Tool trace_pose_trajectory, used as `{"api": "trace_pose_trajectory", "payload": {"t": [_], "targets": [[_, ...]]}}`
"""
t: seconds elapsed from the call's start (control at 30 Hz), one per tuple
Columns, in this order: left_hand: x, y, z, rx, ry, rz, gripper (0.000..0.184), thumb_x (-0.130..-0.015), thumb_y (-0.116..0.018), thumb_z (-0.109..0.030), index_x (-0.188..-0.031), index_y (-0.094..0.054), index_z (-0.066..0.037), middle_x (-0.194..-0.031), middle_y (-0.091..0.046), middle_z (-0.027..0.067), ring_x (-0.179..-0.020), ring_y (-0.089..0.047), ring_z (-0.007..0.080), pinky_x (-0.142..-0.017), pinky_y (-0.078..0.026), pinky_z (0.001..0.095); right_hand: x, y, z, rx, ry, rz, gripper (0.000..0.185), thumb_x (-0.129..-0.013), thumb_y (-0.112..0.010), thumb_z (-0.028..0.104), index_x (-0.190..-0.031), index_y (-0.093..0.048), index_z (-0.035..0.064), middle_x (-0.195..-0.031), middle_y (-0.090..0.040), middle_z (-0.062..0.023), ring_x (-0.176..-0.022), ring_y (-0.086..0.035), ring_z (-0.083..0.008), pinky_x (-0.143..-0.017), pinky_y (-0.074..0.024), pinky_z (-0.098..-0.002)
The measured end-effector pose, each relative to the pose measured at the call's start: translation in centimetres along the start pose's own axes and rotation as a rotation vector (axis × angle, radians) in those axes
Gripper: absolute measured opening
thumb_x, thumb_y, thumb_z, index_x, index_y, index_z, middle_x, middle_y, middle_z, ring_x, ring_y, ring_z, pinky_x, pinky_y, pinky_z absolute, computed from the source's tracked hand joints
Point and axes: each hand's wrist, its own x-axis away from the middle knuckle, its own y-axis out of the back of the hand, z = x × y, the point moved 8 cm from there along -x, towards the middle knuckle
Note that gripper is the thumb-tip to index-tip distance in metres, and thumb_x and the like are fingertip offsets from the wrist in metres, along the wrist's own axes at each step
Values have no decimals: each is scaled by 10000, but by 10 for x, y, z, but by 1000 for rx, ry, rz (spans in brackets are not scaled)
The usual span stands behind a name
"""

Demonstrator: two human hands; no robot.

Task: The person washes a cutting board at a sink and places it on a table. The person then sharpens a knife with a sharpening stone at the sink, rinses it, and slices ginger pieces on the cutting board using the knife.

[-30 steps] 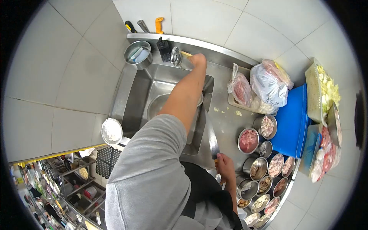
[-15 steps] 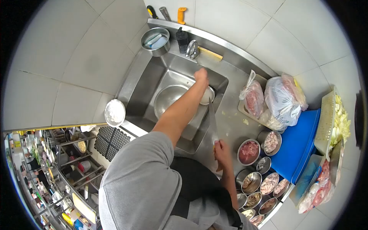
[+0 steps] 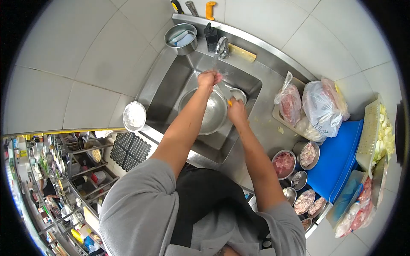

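Observation:
My right hand [image 3: 237, 112] grips a knife by its orange handle, over the right side of the sink [image 3: 166, 91]. The knife's blade [image 3: 223, 90] points up and left toward the tap [image 3: 222, 48]. Close to the blade's far end is my left hand [image 3: 208, 79], fingers curled under the running water; what they hold, if anything, is hidden. Below my hands a large steel bowl [image 3: 211, 115] sits in the sink. A smaller round bowl [image 3: 239, 94] is beside it, partly behind the knife and my right hand.
A steel pot [image 3: 181, 39] and black bottle [image 3: 211, 37] stand behind the sink. Bagged meat [image 3: 289, 102], several steel bowls of meat [image 3: 283, 164], a blue container [image 3: 335, 162] and a basket of chopped greens [image 3: 368, 132] are rightward. A bowl of white stuff [image 3: 134, 116] sits left.
My right hand has raised the knife from the counter side to over the sink. My left hand has shifted left and up to the tap, where water now runs. The view has shifted slightly.

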Motion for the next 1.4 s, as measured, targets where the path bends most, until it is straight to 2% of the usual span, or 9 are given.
{"api": "trace_pose_trajectory", "payload": {"t": [0.13,0.33,0.6,0.93,1.0,1.17,1.23,1.37,1.4], "targets": [[4,64,25,-557,-10,-359,283,-939,-793,-193,-1057,-676,37,-1006,-741,175,-775,-710,269,-663,-534,409,-43,-27,30,-96,139,-135,339,-950,-674,177,-1232,-558,28,-1164,-671,-290,-1086,-665,-488,-915,-535,-570],[-18,54,136,230,626,105,340,-935,-817,-262,-1139,-695,-18,-1092,-739,143,-836,-695,281,-758,-590,479,-54,-39,46,-196,-107,0,351,-956,-662,143,-1212,-457,21,-1172,-690,-295,-1106,-670,-481,-916,-527,-577],[-48,61,103,21,395,15,369,-916,-827,-286,-1215,-716,-101,-1332,-663,102,-1252,-546,259,-1056,-463,465,8,14,22,-82,-123,-18,461,-893,-751,86,-1238,-449,34,-1161,-687,-292,-1124,-656,-500,-920,-524,-579],[-119,112,80,56,255,-107,186,-933,-807,-293,-1071,-785,-171,-1095,-729,-7,-956,-608,206,-900,-469,407,81,47,-20,-107,-130,-181,553,-850,-779,52,-1321,-491,30,-1132,-678,-269,-1077,-648,-493,-905,-509,-561],[-88,95,35,-74,144,-231,230,-946,-793,-362,-1051,-781,-158,-1053,-729,-9,-926,-612,197,-827,-474,417,101,61,-25,-109,-149,-188,508,-869,-767,63,-1295,-494,24,-1156,-671,-265,-1112,-640,-489,-927,-509,-556],[-101,8,-15,-471,82,78,685,-820,-781,-730,-1073,-730,-96,-1016,-711,64,-988,-646,217,-871,-477,429,134,79,-43,-115,-248,-175,487,-892,-748,76,-1312,-510,5,-1222,-660,-264,-1165,-625,-487,-977,-501,-536],[-104,-34,-21,-610,154,115,527,-852,-819,-601,-944,-766,-86,-1024,-740,61,-840,-599,182,-768,-473,382,143,74,-58,-82,-216,-189,553,-888,-756,83,-1375,-508,-3,-1238,-661,-275,-1183,-623,-482,-985,-500,-535],[-135,-62,-24,-1294,-276,104,716,-631,-972,-526,-1088,-754,-20,-1192,-742,176,-991,-727,257,-825,-605,371,168,89,-45,-20,-131,-124,502,-927,-724,144,-1378,-566,-13,-1252,-670,-287,-1173,-639,-474,-993,-512,-515],[-162,-57,-11,-1414,-282,-7,823,-616,-973,-514,-1233,-720,-31,-1248,-733,160,-1130,-722,280,-968,-596,387,170,91,-44,-35,-140,-46,460,-937,-707,156,-1346,-596,-22,-1227,-681,-292,-1165,-641,-483,-996,-512,-509]]}}
